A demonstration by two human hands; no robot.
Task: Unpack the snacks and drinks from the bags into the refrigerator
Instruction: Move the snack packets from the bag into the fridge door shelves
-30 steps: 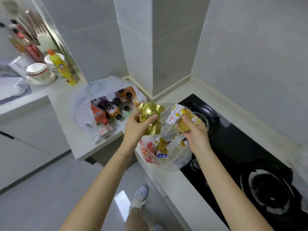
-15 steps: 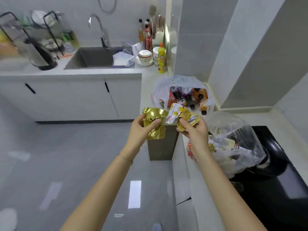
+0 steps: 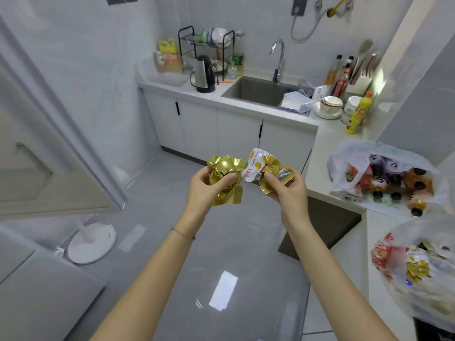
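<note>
Grip of left hand (image 3: 204, 189) on gold packet (image 3: 227, 194), label unreadable

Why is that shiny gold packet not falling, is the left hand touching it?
Touching. The head view shows the left hand holding the gold packet, its thumb pressed across the front and its fingers curled behind.

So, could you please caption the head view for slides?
Left hand holds a gold packet, right hand a white-gold packet; drinks bag and snack bag on counter.
</note>
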